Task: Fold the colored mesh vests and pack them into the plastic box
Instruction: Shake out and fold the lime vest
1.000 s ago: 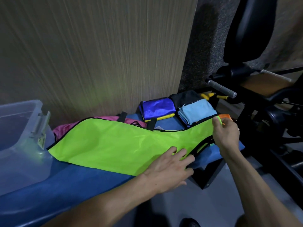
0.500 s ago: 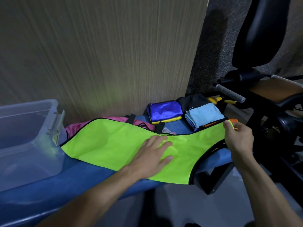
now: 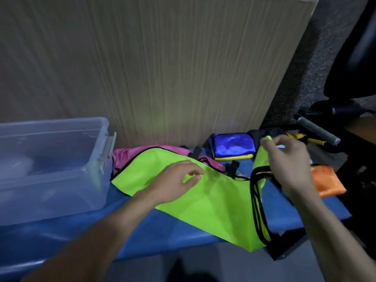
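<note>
Lime-green mesh vest lay spread across the blue desk, its black-trimmed right end raised; right hand pinched that end's tip between thumb and fingers, lifted above the desk near the folded blue vest; left hand rested on the green fabric near its upper edge, fingers loosely curled, thumb touching the cloth, gripping nothing I could make out; pink vest lay partly under the green one, beside the clear plastic box at the desk's left end; folded orange vest sat at the right end, just beyond the right wrist.
</note>
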`<state>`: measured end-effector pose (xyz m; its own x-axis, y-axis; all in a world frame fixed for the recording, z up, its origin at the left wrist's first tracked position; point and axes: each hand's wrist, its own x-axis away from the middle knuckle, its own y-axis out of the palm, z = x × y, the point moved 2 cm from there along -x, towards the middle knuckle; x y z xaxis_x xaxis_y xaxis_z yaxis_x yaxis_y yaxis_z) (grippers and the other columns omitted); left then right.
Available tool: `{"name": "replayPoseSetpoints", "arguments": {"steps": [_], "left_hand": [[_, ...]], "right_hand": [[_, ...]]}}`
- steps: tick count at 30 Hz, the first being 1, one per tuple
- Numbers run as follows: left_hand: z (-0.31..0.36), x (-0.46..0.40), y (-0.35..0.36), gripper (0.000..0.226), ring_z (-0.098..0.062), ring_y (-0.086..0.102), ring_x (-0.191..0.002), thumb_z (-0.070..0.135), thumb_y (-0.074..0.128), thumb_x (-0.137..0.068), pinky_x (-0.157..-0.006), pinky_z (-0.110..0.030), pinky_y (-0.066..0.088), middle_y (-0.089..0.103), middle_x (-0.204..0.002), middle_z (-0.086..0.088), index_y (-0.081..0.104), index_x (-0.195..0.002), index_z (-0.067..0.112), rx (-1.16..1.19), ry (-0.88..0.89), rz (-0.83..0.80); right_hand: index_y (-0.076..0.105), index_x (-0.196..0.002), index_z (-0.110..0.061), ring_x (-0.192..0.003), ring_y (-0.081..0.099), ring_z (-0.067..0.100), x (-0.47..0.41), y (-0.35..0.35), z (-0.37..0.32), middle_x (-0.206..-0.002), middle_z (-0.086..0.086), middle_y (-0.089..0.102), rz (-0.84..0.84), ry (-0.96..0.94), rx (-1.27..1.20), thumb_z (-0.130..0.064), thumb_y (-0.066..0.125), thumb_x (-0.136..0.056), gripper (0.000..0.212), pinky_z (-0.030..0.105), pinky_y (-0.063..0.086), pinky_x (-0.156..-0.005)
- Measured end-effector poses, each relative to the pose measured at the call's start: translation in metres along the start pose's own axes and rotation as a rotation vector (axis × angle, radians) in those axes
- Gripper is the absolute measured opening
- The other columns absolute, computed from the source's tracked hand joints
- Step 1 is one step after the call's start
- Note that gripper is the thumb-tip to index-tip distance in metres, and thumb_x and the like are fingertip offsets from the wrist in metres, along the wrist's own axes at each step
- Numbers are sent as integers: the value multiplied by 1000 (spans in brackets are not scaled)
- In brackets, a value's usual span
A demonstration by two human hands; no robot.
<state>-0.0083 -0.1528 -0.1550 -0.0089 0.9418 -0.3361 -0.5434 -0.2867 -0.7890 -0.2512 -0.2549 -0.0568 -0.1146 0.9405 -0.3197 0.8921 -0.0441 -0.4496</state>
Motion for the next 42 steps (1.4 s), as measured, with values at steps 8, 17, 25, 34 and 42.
{"name": "replayPoseSetpoints", "arguments": {"steps": [8,17,25,34,42], "left_hand": [[-90,23,-45,25,-24,68,-80,22,44,-109,-65,-29,53,72,-89,-1,66,-98,19,756,-646,430],[-123,10,-49,70,-27,59,-122,75,40,-92,-106,-41,45,65,-134,-5,66,-131,24,685,-900,429],[-127,1,-42,53,-26,56,-131,33,68,-97,-111,-40,44,57,-145,-7,55,-142,10,196,-818,302],[-118,-6,-52,27,-15,59,-89,30,51,-106,-66,-28,37,72,-106,-4,67,-115,10,89,-702,488],[-125,-20,-49,26,-17,60,-86,32,51,-106,-56,-28,32,66,-95,5,67,-108,11,50,-719,551]], "right_hand": [[58,-57,-10,-63,74,26,-5,197,-87,-56,10,68,-433,-24,101,-31,63,-84,35,34,59,-62],[63,-83,-13,-48,66,24,22,274,-68,-66,10,68,-771,224,-78,-23,57,-101,21,33,57,-47],[66,-85,-24,-63,63,15,-1,164,28,-66,-14,64,-383,-294,312,-17,71,-88,9,32,51,-60],[72,-93,-27,-84,61,29,-26,165,87,-84,-8,69,-404,-429,479,-42,70,-86,16,44,52,-77],[64,-80,-19,-82,56,33,-26,162,82,-73,-5,60,-385,-336,433,-26,84,-82,21,42,49,-73]]}}
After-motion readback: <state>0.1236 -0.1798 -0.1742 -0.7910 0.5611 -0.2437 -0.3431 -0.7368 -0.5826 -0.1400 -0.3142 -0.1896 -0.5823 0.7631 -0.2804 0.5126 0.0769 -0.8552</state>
